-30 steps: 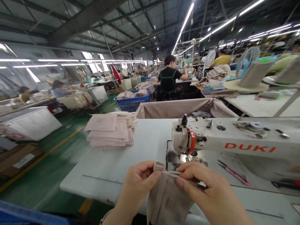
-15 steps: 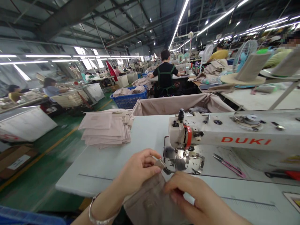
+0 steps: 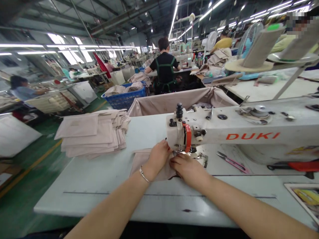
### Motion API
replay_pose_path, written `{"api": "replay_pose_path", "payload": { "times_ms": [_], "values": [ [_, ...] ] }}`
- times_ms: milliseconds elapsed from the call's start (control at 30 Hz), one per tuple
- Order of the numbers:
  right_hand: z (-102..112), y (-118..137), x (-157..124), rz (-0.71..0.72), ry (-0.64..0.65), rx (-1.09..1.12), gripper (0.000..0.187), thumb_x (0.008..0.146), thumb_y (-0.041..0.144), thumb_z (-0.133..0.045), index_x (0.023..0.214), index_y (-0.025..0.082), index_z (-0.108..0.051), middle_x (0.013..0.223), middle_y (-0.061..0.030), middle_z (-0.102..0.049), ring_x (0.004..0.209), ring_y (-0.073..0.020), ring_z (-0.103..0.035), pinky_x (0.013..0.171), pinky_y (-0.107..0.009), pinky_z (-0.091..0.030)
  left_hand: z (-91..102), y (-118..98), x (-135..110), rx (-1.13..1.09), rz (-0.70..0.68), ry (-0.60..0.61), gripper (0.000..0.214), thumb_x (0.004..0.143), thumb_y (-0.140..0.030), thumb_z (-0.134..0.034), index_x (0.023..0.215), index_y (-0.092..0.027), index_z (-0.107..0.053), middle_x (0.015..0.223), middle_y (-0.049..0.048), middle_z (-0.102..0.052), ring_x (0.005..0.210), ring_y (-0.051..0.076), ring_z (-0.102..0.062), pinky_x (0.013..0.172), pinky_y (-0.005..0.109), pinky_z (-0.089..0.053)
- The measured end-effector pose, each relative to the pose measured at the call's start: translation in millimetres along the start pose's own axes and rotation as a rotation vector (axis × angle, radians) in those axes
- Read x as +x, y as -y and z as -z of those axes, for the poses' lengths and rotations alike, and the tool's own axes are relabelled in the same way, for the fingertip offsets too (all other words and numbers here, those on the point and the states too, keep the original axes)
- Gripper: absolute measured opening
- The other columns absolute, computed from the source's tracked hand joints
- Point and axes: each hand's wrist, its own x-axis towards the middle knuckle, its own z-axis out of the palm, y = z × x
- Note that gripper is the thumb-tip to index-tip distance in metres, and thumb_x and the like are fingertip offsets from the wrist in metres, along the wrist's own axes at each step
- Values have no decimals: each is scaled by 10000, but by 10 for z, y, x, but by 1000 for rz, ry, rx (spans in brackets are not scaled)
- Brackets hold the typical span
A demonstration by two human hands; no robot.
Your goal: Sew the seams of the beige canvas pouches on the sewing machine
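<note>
The fingers of the left hand (image 3: 159,156) and the right hand (image 3: 186,167) are closed down on a beige fabric piece (image 3: 139,162), pinching its edge where it meets the needle area of the sewing machine (image 3: 224,132). The piece lies flat on the table (image 3: 99,186), just left of centre in the frame, mostly under the left hand. A bracelet (image 3: 144,174) sits on the left wrist. Right of the hands, scissors (image 3: 231,162) lie on the table beside the machine base. In the centre left, a stack of beige pieces (image 3: 92,132) rests on the table, well apart from the hands. Behind the machine hangs a fabric bin (image 3: 174,101). Further back, centre top, a person in black (image 3: 164,71) stands near a blue basket (image 3: 124,98).
</note>
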Motion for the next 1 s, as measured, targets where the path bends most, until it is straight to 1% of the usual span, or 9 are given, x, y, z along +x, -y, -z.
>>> {"api": "replay_pose_path", "payload": {
  "times_ms": [100,233,300,400,500,567,700,867,1000],
  "values": [
    [24,-81,-172,29,-27,-8,225,899,115,-550,1081,160,-675,1013,-93,-676,1027,-228,-572,911,-365,-483,-61,-96,-156,12,-114,48,153,947,-169,-508,1017,-177,-643,1016,64,-669,943,207,-625,869,331,-513],
    [-27,-102,-379,36,-107,7,279,932,128,-509,1183,148,-629,1144,-81,-667,1080,-208,-564,955,-360,-469,-83,-205,-518,42,-222,67,272,976,-178,-453,1226,-147,-557,1255,106,-598,1177,212,-548,1042,359,-440],
    [-57,-92,-397,25,-135,15,286,921,111,-510,1180,140,-628,1168,-84,-661,1090,-214,-564,949,-368,-473,-62,-197,-587,95,-270,77,320,986,-183,-430,1291,-118,-501,1309,127,-561,1235,215,-507,1080,369,-409],
    [-79,-75,-339,-7,-147,19,288,892,100,-543,1162,136,-637,1153,-91,-665,1074,-241,-576,895,-396,-498,-14,-122,-509,140,-329,95,311,988,-189,-443,1286,-121,-504,1284,103,-576,1217,204,-514,1074,354,-416],
    [-79,-71,-277,-53,-156,7,306,870,80,-554,1161,127,-637,1134,-103,-670,1034,-262,-594,839,-423,-513,17,-51,-374,111,-364,87,271,989,-204,-461,1241,-142,-538,1259,81,-591,1182,190,-531,1057,344,-428],
    [-77,-72,-268,-54,-165,2,299,862,70,-552,1139,125,-649,1111,-102,-679,1019,-258,-602,830,-417,-516,24,-39,-339,98,-381,83,256,985,-205,-474,1224,-150,-549,1237,75,-604,1164,185,-540,1047,343,-435],
    [-73,-75,-312,-4,-183,8,276,869,77,-541,1110,132,-664,1075,-94,-694,1029,-235,-602,856,-382,-513,14,-84,-408,56,-370,61,268,979,-189,-480,1240,-155,-529,1241,63,-605,1157,181,-543,1045,333,-434],
    [-39,-99,-368,19,-201,16,290,869,82,-530,1120,145,-659,1090,-82,-693,1002,-219,-614,839,-372,-513,-27,-157,-489,49,-359,24,274,1007,-223,-402,1253,-167,-512,1245,75,-600,1175,189,-539,1050,364,-430],
    [-14,-102,-380,27,-199,12,290,869,74,-512,1111,138,-660,1082,-85,-695,995,-217,-618,807,-362,-517,-21,-171,-477,11,-346,41,272,999,-211,-415,1246,-157,-513,1243,72,-598,1163,189,-537,1057,362,-432]
  ]
}}
